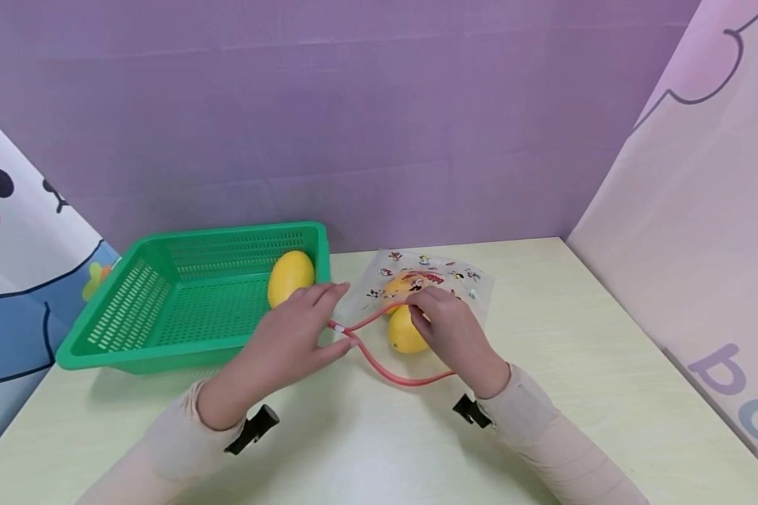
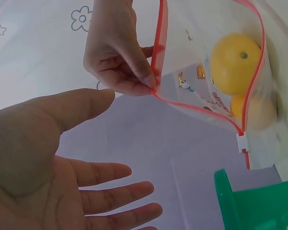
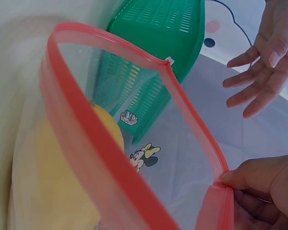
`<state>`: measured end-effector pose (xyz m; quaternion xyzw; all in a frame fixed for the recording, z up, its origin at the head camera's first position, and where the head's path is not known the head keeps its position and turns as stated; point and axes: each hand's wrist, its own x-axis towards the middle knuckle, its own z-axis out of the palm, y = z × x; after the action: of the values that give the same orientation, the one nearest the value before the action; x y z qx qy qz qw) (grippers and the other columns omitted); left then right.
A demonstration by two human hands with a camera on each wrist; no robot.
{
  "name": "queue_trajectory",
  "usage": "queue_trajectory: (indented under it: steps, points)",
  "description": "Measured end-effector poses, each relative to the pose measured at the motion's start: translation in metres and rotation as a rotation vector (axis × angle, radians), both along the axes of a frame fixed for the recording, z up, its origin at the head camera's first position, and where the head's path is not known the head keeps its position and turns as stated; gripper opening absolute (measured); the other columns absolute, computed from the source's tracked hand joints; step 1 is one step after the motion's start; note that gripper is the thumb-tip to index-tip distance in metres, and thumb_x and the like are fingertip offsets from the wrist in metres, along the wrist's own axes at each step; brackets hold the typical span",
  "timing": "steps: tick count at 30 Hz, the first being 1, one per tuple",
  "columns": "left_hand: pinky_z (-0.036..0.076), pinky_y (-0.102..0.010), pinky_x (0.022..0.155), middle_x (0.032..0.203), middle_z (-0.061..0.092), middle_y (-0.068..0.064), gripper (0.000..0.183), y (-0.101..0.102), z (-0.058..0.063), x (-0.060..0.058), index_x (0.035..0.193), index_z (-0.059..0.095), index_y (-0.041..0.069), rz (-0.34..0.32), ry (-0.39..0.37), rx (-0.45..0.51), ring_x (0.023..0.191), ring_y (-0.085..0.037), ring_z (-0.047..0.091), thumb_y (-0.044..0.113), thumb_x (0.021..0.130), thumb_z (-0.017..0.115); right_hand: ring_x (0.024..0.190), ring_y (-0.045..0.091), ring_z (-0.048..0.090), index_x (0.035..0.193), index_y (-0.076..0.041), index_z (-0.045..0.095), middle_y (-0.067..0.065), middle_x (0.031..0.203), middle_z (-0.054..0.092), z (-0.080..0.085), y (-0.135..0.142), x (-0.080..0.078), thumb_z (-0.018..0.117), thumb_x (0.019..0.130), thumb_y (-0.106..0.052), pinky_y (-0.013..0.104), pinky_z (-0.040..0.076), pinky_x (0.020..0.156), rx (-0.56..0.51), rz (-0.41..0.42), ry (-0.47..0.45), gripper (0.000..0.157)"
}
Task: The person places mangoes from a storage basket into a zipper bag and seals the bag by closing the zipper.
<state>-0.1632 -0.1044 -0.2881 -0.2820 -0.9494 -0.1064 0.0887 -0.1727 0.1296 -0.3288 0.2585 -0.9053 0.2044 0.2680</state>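
Observation:
A clear zip bag (image 1: 474,280) with cartoon prints and a red zip edge (image 1: 410,382) lies with its mouth spread wide. Inside it are two yellow fruits (image 1: 406,335), one partly behind the other. My right hand (image 1: 451,337) pinches the red edge between thumb and fingers, as the left wrist view also shows. Close to the bag's left corner, by the white slider (image 2: 242,143), my left hand (image 1: 287,340) is spread with nothing in it. Another yellow oval fruit (image 1: 290,275) rests in the green basket (image 1: 164,354), partly hidden by that hand.
The basket stands at the left of the pale table (image 1: 581,365), its right end near the bag. Behind the table hangs a purple cloth (image 1: 379,140). Printed cloths flank both sides.

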Motion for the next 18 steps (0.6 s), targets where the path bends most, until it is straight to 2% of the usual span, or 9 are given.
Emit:
queue_trajectory:
  steps: [11, 18]
  points:
    - [0.052, -0.046, 0.083, 0.134, 0.051, -0.013, 0.075, -0.009, 0.009, -0.004, 0.140, 0.043, 0.006, 0.015, -0.019, 0.004, 0.121, -0.030, 0.048, 0.039, 0.079, 0.073, 0.074, 0.018, 0.061, 0.091, -0.003, 0.068, 0.006, 0.087, 0.068, 0.000, 0.000, 0.000, 0.074, 0.076, 0.002, 0.027, 0.055, 0.067, -0.002, -0.004, 0.004, 0.018]
    - [0.052, -0.047, 0.081, 0.133, 0.052, -0.014, 0.076, -0.014, 0.012, -0.010, 0.141, 0.042, 0.006, 0.033, -0.051, 0.014, 0.118, -0.033, 0.050, 0.041, 0.081, 0.072, 0.075, 0.018, 0.062, 0.091, -0.003, 0.068, 0.007, 0.087, 0.068, -0.001, 0.000, 0.000, 0.075, 0.076, 0.002, 0.027, 0.055, 0.068, 0.002, -0.005, 0.005, 0.017]
